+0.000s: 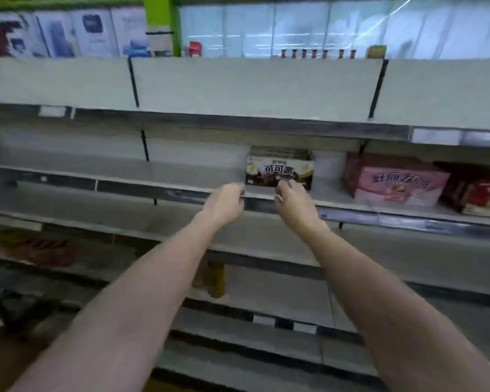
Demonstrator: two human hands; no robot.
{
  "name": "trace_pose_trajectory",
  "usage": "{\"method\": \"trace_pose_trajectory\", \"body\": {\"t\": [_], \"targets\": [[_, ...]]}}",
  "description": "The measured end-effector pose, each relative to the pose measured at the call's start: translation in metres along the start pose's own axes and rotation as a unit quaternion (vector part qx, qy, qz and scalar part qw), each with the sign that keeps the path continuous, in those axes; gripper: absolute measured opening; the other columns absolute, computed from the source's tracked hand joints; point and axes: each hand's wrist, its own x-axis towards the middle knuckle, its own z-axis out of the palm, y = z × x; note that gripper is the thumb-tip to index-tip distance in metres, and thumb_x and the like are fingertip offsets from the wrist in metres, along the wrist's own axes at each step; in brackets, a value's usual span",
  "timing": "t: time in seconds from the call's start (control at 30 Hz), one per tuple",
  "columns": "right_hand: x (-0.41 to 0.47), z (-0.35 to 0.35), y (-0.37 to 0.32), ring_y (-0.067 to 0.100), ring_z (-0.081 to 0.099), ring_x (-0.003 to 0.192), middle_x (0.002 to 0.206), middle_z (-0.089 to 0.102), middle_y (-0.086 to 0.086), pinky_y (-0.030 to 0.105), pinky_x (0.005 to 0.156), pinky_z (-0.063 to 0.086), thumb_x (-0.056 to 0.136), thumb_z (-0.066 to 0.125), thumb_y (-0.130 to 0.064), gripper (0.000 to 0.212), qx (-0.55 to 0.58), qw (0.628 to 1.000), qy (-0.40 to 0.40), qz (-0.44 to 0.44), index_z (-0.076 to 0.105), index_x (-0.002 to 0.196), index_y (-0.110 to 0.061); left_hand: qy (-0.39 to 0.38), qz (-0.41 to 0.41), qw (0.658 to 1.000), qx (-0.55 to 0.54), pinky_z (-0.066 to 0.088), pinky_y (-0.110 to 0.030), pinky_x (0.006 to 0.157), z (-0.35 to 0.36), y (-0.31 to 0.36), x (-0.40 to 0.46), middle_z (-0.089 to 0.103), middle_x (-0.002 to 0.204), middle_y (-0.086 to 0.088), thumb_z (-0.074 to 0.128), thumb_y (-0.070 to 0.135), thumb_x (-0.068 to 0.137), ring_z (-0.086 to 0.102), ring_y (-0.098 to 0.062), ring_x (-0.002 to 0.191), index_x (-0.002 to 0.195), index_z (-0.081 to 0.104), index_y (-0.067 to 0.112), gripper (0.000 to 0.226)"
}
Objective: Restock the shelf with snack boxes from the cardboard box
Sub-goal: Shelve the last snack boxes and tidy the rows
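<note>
Both grips loosely curled and empty, left hand (226, 200) and right hand (292, 200) just before cocoa snack box (280, 171) on shelf (181, 176)

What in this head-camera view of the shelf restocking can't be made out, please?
- Cardboard box: outside the frame.
- Left hand and right hand: curled, backs to camera; any grip hidden.
- Cocoa pie box: small print blurred.
- Brown items, lower left shelf: too blurred to identify.
</note>
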Motion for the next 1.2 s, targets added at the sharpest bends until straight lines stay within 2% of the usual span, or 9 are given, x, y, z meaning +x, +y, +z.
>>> {"method": "trace_pose_trajectory", "body": {"t": [0.13, 0.23, 0.3, 0.43, 0.6, 0.73, 0.9, 1.03, 1.2], "targets": [[0.031, 0.002, 0.039, 0.040, 0.053, 0.098, 0.110, 0.054, 0.019, 0.041, 0.076, 0.043, 0.093, 0.052, -0.013, 0.018, -0.010, 0.999, 0.013, 0.032, 0.057, 0.108, -0.004, -0.033, 0.034, 0.999, -0.011, 0.046, -0.040, 0.094, 0.024, 0.020, 0.055, 0.058, 0.128, -0.017, 0.053, 0.011, 0.092, 0.057, -0.036, 0.115, 0.128, 0.056, 0.008, 0.036], [0.059, 0.014, 0.067, 0.041, 0.054, 0.099, 0.114, 0.052, 0.019, 0.042, 0.079, 0.046, 0.092, 0.055, -0.015, 0.022, 0.007, 0.998, 0.029, 0.047, 0.058, 0.111, -0.004, -0.012, 0.043, 0.998, -0.040, 0.034, -0.036, 0.107, 0.041, 0.025, 0.094, 0.049, 0.142, -0.018, 0.055, 0.005, 0.090, 0.045, -0.035, 0.132, 0.140, 0.049, 0.007, 0.050], [0.081, 0.021, 0.083, 0.041, 0.052, 0.108, 0.120, 0.051, 0.020, 0.043, 0.086, 0.046, 0.091, 0.059, -0.018, 0.027, 0.015, 0.997, 0.045, 0.067, 0.059, 0.115, -0.005, 0.005, 0.028, 0.998, -0.062, 0.029, -0.034, 0.108, 0.051, 0.024, 0.123, 0.044, 0.143, -0.021, 0.061, 0.005, 0.088, 0.039, -0.036, 0.134, 0.138, 0.048, 0.005, 0.052], [0.122, 0.035, 0.118, 0.035, 0.038, 0.128, 0.142, 0.037, 0.019, 0.040, 0.107, 0.038, 0.081, 0.077, -0.036, 0.072, 0.075, 0.985, 0.063, 0.140, 0.045, 0.140, -0.009, 0.019, -0.061, 0.996, -0.067, 0.034, -0.042, 0.111, 0.060, 0.018, 0.177, 0.029, 0.150, -0.014, 0.085, 0.031, 0.073, 0.030, -0.035, 0.135, 0.150, 0.031, 0.017, 0.095], [0.162, 0.044, 0.158, 0.031, 0.025, 0.144, 0.159, 0.020, 0.012, 0.036, 0.115, 0.026, 0.065, 0.090, -0.043, 0.119, 0.178, 0.964, -0.044, 0.194, 0.017, 0.155, -0.015, -0.057, -0.113, 0.985, -0.121, 0.041, -0.046, 0.109, 0.068, 0.003, 0.231, 0.030, 0.149, -0.014, 0.096, 0.030, 0.055, 0.038, -0.036, 0.135, 0.154, 0.019, 0.026, 0.125], [0.177, 0.053, 0.180, 0.021, 0.034, 0.141, 0.155, 0.035, 0.002, 0.021, 0.106, 0.028, 0.058, 0.096, -0.026, 0.124, 0.357, 0.909, -0.093, 0.195, 0.019, 0.154, -0.014, -0.099, -0.120, 0.971, -0.180, 0.041, -0.039, 0.109, 0.070, -0.009, 0.258, 0.037, 0.152, -0.010, 0.098, 0.025, 0.050, 0.040, -0.031, 0.137, 0.154, 0.023, 0.026, 0.129], [0.189, 0.076, 0.180, 0.017, 0.054, 0.121, 0.130, 0.057, -0.008, 0.034, 0.102, 0.048, 0.054, 0.096, -0.021, 0.114, 0.417, 0.880, -0.094, 0.208, 0.032, 0.148, -0.024, -0.143, -0.111, 0.956, -0.231, 0.048, -0.024, 0.078, 0.068, -0.017, 0.269, 0.037, 0.155, -0.005, 0.095, 0.018, 0.055, 0.045, -0.025, 0.131, 0.154, 0.029, 0.020, 0.120], [0.189, 0.080, 0.179, 0.018, 0.053, 0.124, 0.135, 0.057, -0.006, 0.037, 0.108, 0.044, 0.052, 0.097, -0.024, 0.116, 0.416, 0.880, -0.075, 0.216, 0.033, 0.149, -0.026, -0.156, -0.111, 0.948, -0.255, 0.045, -0.022, 0.069, 0.068, -0.017, 0.272, 0.043, 0.151, -0.002, 0.094, 0.013, 0.056, 0.045, -0.024, 0.129, 0.152, 0.033, 0.019, 0.114], [0.184, 0.075, 0.179, 0.016, 0.055, 0.123, 0.132, 0.061, -0.007, 0.030, 0.108, 0.042, 0.051, 0.097, -0.030, 0.105, 0.403, 0.892, -0.056, 0.199, 0.045, 0.141, -0.026, -0.167, -0.107, 0.943, -0.268, 0.037, -0.030, 0.100, 0.065, -0.027, 0.275, 0.052, 0.129, 0.005, 0.090, 0.008, 0.062, 0.044, -0.018, 0.121, 0.145, 0.042, 0.021, 0.097]]}}
